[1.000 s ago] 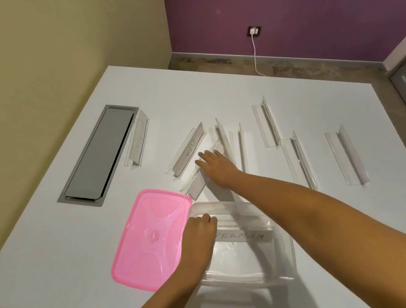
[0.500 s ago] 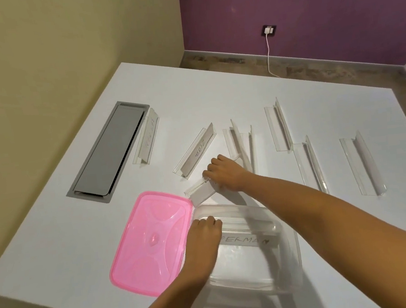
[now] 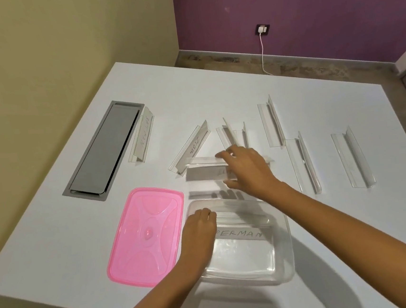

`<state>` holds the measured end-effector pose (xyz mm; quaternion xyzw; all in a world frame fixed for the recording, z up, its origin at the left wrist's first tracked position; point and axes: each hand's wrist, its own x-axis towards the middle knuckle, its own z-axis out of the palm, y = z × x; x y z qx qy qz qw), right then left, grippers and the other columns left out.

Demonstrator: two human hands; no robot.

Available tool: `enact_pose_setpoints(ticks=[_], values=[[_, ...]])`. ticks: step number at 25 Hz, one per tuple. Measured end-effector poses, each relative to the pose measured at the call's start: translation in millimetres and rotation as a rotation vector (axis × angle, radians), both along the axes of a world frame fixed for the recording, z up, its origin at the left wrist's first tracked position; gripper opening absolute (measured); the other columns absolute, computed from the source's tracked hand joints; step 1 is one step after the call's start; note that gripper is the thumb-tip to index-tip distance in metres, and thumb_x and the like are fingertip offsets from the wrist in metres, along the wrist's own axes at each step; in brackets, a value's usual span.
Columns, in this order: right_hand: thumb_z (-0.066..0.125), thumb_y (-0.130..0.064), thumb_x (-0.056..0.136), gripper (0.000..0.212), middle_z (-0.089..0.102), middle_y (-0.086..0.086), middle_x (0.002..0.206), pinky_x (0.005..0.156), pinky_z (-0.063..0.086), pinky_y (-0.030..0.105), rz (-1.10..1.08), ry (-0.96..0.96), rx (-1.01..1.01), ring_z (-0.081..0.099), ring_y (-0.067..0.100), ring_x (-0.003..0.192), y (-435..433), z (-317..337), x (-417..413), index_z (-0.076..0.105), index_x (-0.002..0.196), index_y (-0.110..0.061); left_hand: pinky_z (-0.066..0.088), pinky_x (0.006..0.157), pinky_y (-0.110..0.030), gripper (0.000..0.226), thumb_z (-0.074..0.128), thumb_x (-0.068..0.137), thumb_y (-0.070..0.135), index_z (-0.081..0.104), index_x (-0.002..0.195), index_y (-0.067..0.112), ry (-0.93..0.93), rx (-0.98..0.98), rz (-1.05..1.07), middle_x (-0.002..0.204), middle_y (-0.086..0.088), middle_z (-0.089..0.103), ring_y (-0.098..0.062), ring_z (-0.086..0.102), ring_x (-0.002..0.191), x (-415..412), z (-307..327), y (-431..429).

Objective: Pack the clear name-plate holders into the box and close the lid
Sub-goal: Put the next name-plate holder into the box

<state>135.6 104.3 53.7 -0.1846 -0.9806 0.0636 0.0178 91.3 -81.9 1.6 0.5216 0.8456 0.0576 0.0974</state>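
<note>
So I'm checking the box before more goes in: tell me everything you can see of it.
The clear plastic box is rectangular with rounded corners, lidless and upright near the white table's front edge. One name-plate holder lies inside. The left hand rests on its left rim; the pink lid lies beside it.

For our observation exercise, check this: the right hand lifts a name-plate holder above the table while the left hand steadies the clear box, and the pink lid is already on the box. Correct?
Not quite. In the head view the pink lid lies flat on the table to the left of the clear box, not on it. The right hand does lift a name-plate holder, and the left hand steadies the box.
</note>
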Motion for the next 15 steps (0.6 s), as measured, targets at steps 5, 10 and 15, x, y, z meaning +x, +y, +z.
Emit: enact_pose_setpoints(ticks=[5, 10, 15], values=[[0.073, -0.044, 0.064, 0.064, 0.059, 0.000, 0.112, 0.079, 0.045, 0.032, -0.212, -0.006, -0.154, 0.060, 0.021, 0.095, -47, 21, 76, 0.050, 0.121, -0.026, 0.048, 0.055, -0.030, 0.048, 0.054, 0.076, -0.014, 0.053, 0.117, 0.012, -0.273, 0.279, 0.300, 0.098, -0.002, 0.060, -0.019, 0.058, 0.079, -4, 24, -16], [0.072, -0.048, 0.068, 0.065, 0.058, -0.003, 0.116, 0.081, 0.047, 0.031, -0.178, -0.156, -0.212, 0.059, 0.019, 0.100, -75, -3, 93, 0.047, 0.125, -0.029, 0.041, 0.093, -0.029, 0.050, 0.046, 0.087, -0.009, 0.047, 0.130, 0.017, -0.369, 0.419, 0.255, 0.122, 0.003, 0.056, -0.016, 0.050, 0.111, -13, 32, -35], [0.073, -0.039, 0.076, 0.062, 0.058, 0.003, 0.119, 0.079, 0.046, 0.035, -0.113, -0.241, -0.192, 0.059, 0.024, 0.101, -89, -39, 64, 0.046, 0.128, -0.020, 0.040, 0.100, -0.037, 0.037, 0.059, 0.086, 0.002, 0.058, 0.122, 0.013, -0.174, 0.266, -0.044, 0.122, -0.002, 0.064, -0.020, 0.058, 0.110, -8, 21, -32]])
